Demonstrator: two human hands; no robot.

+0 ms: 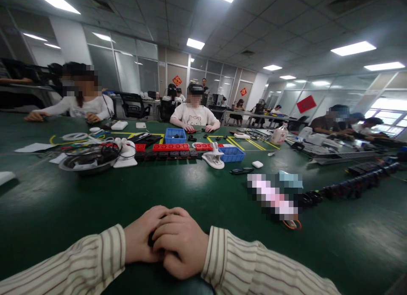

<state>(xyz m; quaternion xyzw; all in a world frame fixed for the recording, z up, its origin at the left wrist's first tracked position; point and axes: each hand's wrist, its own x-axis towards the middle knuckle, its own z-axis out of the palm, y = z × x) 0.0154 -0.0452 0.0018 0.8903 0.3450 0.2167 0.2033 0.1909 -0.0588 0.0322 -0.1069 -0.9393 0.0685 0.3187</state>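
Observation:
My left hand (141, 235) and my right hand (181, 244) rest together on the green table (63, 214) close to its near edge. The right hand lies over the left, fingers curled and clasped, with a small dark gap between them. I cannot make out anything held inside. Both wrists wear striped sleeves. The nearest objects are a blurred-out pink and blue patch (273, 195) and an orange ring (294, 224) to the right, well beyond my hands.
Further back lie red power strips (171, 147), two blue baskets (174, 136), a white clamp (213, 158), a metal bowl with cables (87, 159) and a black strip row (359, 180). Other people sit across and at both sides.

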